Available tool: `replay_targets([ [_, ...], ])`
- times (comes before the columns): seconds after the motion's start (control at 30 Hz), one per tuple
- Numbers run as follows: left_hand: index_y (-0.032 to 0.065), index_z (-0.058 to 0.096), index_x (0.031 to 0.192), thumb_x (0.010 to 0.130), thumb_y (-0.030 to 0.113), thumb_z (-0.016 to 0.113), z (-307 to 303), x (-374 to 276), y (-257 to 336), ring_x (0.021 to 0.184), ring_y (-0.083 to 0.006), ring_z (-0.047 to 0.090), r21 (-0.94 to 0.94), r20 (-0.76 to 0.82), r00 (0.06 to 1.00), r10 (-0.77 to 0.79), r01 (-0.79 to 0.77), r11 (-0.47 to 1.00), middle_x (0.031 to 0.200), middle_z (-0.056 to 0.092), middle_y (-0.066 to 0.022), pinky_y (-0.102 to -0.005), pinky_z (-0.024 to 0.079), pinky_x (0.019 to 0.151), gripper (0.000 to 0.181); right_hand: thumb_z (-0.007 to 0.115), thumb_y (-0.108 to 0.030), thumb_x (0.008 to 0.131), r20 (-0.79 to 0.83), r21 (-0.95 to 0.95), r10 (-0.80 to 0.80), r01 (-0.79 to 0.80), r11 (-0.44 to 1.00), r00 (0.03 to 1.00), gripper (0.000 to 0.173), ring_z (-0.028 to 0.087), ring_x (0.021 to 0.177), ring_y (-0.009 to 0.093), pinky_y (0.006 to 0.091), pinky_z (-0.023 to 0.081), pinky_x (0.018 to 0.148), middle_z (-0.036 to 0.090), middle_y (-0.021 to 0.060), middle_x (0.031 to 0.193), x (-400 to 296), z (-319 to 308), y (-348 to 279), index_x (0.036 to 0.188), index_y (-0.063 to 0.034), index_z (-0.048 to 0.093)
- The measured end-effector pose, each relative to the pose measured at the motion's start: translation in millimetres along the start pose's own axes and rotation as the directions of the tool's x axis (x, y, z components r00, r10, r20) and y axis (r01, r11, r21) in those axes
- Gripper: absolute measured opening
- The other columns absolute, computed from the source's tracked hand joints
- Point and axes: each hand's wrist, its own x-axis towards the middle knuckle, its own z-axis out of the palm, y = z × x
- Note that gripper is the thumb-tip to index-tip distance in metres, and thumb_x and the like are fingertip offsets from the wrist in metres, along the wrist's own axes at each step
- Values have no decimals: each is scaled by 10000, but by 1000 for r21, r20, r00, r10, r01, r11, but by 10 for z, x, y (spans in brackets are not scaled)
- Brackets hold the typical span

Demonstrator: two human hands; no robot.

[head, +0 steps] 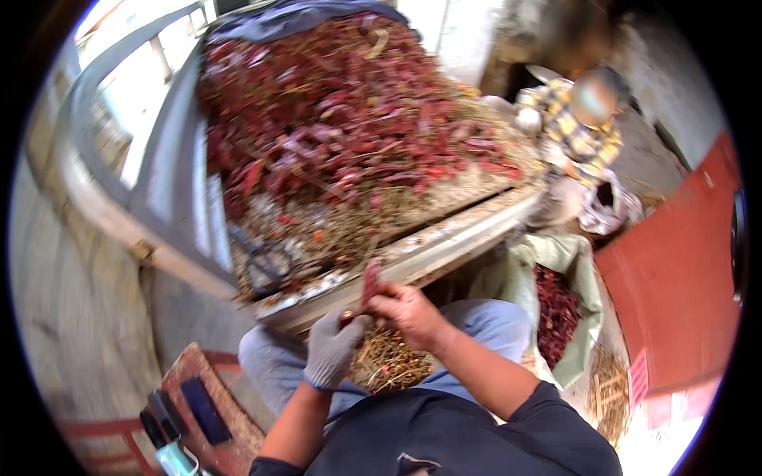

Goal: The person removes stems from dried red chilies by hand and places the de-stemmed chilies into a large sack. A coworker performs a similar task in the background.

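Over my lap, my right hand (412,315), bare, pinches a dried red chili pepper (371,281) that points up and away from me. My left hand (334,348) wears a light grey knit glove and meets the right one at the pepper's lower end. Its fingers close on a dark red piece with a pale end (346,318); whether this belongs to the same pepper, I cannot tell. Just beyond my hands, a big heap of dried red chili peppers (333,119) covers a wooden platform (458,223). Broken stems (390,360) lie below, between my knees.
A dark looped metal tool (268,268) lies at the platform's near left corner. To my right, a pale green woven sack (580,351) holds red peppers. A person in a checked shirt (556,113) sits at far right. A wooden stool (229,392) bears a dark phone (205,410).
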Motion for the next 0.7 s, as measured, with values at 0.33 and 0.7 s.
replay_targets([
  [0.33,-1,674,791,894,104,731,-162,44,-480,618,-139,576,285,191,980,60,-114,952,670,605,-38,-319,457,593,158,754,-231,918,243,-912,-701,405,71,670,302,690,1019,316,419,477,952,682,100,1122,-696,-219,-69,1174,-82,692],
  [0.7,56,734,807,758,197,819,-27,190,-383,661,-370,661,582,705,680,202,-718,382,694,641,-164,-449,491,591,173,702,-293,943,461,-880,-71,466,98,885,258,706,881,447,537,556,743,717,205,896,-768,-568,-12,924,-35,697],
])
